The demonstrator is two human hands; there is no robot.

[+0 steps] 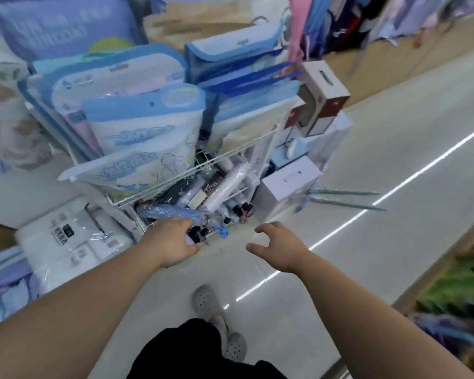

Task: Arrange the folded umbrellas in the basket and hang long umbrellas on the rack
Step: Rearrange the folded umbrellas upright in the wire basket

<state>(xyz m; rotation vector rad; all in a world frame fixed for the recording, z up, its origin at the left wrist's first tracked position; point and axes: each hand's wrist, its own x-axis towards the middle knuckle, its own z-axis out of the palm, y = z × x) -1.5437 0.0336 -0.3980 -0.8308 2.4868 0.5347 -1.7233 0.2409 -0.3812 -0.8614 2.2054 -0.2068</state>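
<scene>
Standing right by them: grey clogs (206, 300) planted on the tile, both arms reaching down.

The left hand (173, 243) is wrapped around the handle end of a blue folded umbrella (167, 213) in a crinkly plastic sleeve, which lies across the front lip of the wire basket (230, 153). The right hand (278, 246) hovers just beside it, fingers spread and loosely curved, holding nothing.

The basket's already stuffed. There's a white-wrapped umbrella (225, 187) and a bunch of dark ones lying at all angles, with handles and wrist straps poking out the front.

My worry: that sleeve looks slippery, and the blue one is on the edge rather than down in the pile, so one nudge and it probably slides onto the floor. The straps could catch on the wire too.

Further back, past the white box (288, 184), two long umbrellas (345, 199) lie flat on the walkway, an easy trip. I can't spot a rack for them.
</scene>
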